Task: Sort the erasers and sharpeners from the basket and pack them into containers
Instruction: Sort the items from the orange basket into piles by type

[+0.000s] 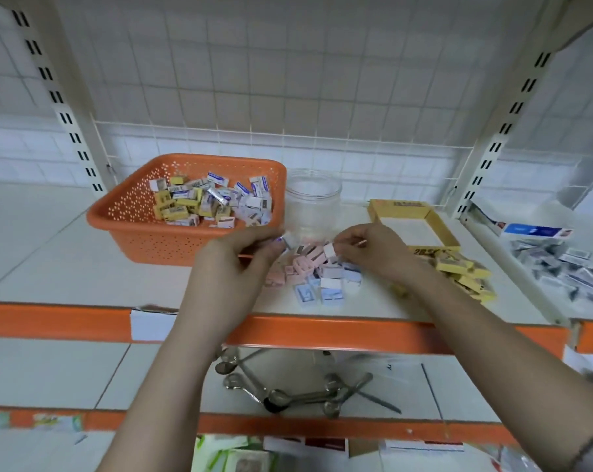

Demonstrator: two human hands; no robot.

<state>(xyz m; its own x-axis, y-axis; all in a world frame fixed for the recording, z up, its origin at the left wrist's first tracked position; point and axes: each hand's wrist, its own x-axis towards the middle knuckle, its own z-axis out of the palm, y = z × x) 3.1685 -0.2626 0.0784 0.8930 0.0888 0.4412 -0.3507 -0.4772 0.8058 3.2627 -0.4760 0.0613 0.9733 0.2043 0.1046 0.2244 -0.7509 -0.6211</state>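
An orange perforated basket (141, 229) on the shelf holds several small yellow, blue and white boxed erasers and sharpeners (210, 202). To its right stands a clear plastic jar (314, 199), open at the top. In front of the jar lies a pile of pink and pale blue small boxes (319, 277). My left hand (244, 257) pinches a small pale box at the pile's left edge. A small white box is pinched in the fingertips of my right hand (373, 250) over the pile. An empty yellow cardboard box (414, 219) sits at the right.
A heap of yellow small boxes (465, 274) lies right of my right hand. Farther right, the neighbouring shelf carries grey and blue packets (561, 267). The shelf has an orange front edge (356, 332). Metal spoons (288, 390) lie on the shelf below.
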